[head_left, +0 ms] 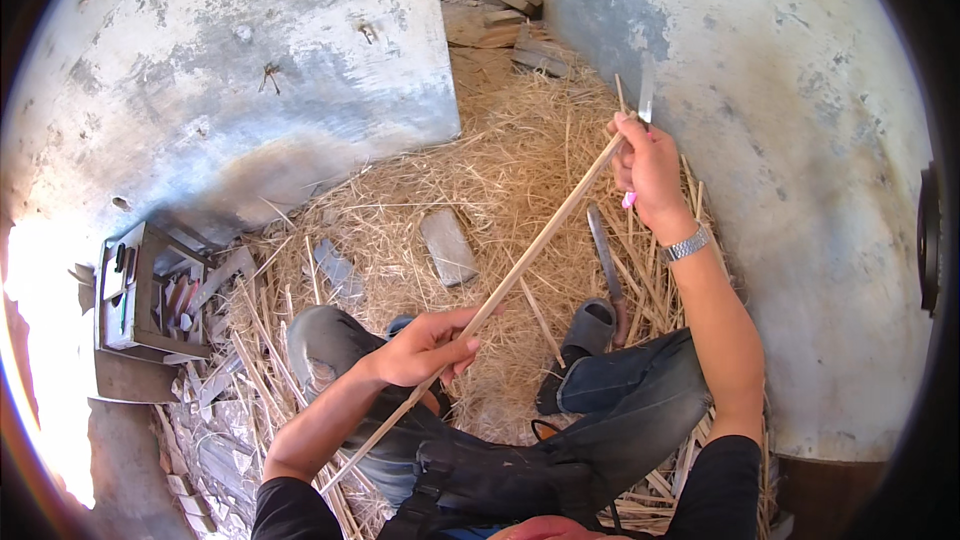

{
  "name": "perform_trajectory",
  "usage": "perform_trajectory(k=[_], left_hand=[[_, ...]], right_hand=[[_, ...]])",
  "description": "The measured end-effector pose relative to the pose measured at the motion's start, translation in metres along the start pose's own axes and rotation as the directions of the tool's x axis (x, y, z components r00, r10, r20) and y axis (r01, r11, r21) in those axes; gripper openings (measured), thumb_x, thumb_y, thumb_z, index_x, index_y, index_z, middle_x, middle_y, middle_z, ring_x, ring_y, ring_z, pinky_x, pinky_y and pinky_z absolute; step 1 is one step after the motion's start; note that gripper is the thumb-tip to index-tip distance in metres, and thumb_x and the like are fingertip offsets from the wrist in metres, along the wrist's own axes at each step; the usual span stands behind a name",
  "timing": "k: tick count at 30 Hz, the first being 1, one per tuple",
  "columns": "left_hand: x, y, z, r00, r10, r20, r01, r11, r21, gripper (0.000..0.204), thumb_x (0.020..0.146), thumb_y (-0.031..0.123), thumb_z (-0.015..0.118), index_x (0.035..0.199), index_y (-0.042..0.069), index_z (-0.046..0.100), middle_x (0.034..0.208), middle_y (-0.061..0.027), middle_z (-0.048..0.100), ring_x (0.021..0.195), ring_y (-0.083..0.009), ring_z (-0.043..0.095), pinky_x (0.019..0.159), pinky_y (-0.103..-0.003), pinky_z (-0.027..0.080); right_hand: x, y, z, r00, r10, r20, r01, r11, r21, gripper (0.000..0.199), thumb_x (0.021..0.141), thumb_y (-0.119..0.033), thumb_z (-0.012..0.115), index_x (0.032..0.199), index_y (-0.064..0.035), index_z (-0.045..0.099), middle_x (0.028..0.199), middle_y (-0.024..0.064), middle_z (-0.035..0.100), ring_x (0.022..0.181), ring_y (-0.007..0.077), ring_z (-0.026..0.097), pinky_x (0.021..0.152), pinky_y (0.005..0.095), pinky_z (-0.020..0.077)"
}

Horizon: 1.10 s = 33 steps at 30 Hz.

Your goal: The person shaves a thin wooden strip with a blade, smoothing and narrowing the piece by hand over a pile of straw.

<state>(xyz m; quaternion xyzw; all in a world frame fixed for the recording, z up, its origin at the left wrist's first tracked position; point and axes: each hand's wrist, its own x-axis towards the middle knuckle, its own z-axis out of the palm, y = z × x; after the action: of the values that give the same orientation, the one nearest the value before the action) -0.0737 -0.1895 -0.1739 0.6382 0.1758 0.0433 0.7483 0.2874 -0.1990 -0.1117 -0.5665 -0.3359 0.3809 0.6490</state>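
Straw-covered floor lay between grey concrete walls, you seated on it, legs in jeans. Your left hand closed its grip round long thin bamboo strip, low on strip, above your knee. Your right hand pinched strip's upper end, same grip also closed on small knife, blade pointing up. Flat stone lay on straw left of strip. Large blade lay right of strip, near sandal. Wooden toolbox sat far left of strip.
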Motion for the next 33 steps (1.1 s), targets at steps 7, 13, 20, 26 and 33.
perform_trajectory(k=[7, 13, 20, 26, 33], left_hand=[[-0.008, -0.001, 0.0, 0.992, -0.034, 0.119, 0.023, 0.995, 0.096, 0.057, 0.109, 0.022, 0.052, 0.16, 0.007, 0.032, 0.071, 0.0047, 0.049, 0.06, -0.0034, 0.049, 0.056, -0.022, 0.043], [-0.004, -0.006, 0.0, 0.999, 0.044, -0.025, -0.048, 0.989, -0.142, 0.056, 0.111, 0.016, 0.044, 0.162, 0.007, 0.024, 0.065, 0.0061, 0.038, 0.055, -0.0034, 0.037, 0.051, -0.022, 0.032], [-0.001, -0.008, 0.005, 0.992, 0.085, -0.088, -0.097, 0.986, -0.138, 0.056, 0.11, 0.013, 0.043, 0.162, 0.007, 0.024, 0.06, 0.0063, 0.033, 0.052, -0.0038, 0.033, 0.05, -0.023, 0.03], [0.002, -0.007, 0.014, 0.964, 0.179, -0.196, -0.13, 0.962, 0.241, 0.049, 0.108, 0.01, 0.046, 0.155, -0.002, 0.037, 0.062, 0.0071, 0.04, 0.053, -0.003, 0.035, 0.049, -0.024, 0.029], [0.009, -0.003, 0.009, 0.941, 0.098, -0.325, -0.052, 0.988, 0.147, 0.047, 0.108, 0.011, 0.047, 0.152, -0.004, 0.04, 0.06, 0.0059, 0.042, 0.05, -0.0035, 0.036, 0.047, -0.025, 0.03]], right_hand=[[0.005, -0.009, -0.029, 0.982, -0.104, -0.16, 0.108, 0.994, 0.02, 0.038, 0.103, -0.035, 0.058, 0.11, 0.0011, 0.068, 0.057, -0.0078, 0.034, 0.043, 0.0047, 0.028, 0.041, 0.0256, 0.0222], [0.005, 0.016, -0.039, 0.78, -0.623, -0.055, 0.474, 0.646, -0.599, 0.037, 0.109, -0.031, 0.049, 0.115, 0.0004, 0.068, 0.059, 0.0001, 0.041, 0.045, 0.0093, 0.035, 0.043, 0.0273, 0.0286], [-0.016, -0.002, -0.002, 0.656, -0.737, 0.162, 0.608, 0.389, -0.693, 0.032, 0.098, -0.006, 0.064, 0.13, -0.0086, 0.069, 0.068, 0.0069, 0.064, 0.052, 0.0135, 0.051, 0.05, 0.031, 0.0418], [-0.01, 0.013, -0.001, 0.682, -0.675, 0.28, 0.605, 0.306, -0.735, 0.038, 0.093, 0.001, 0.065, 0.128, -0.0103, 0.072, 0.071, 0.007, 0.067, 0.053, 0.0121, 0.055, 0.049, 0.0285, 0.0428], [-0.076, 0.061, 0.064, 0.559, -0.548, 0.622, 0.827, 0.315, -0.466, 0.063, 0.083, 0.006, 0.064, 0.142, -0.0161, 0.062, 0.069, 0.0087, 0.063, 0.052, 0.016, 0.056, 0.048, 0.0336, 0.0478]])
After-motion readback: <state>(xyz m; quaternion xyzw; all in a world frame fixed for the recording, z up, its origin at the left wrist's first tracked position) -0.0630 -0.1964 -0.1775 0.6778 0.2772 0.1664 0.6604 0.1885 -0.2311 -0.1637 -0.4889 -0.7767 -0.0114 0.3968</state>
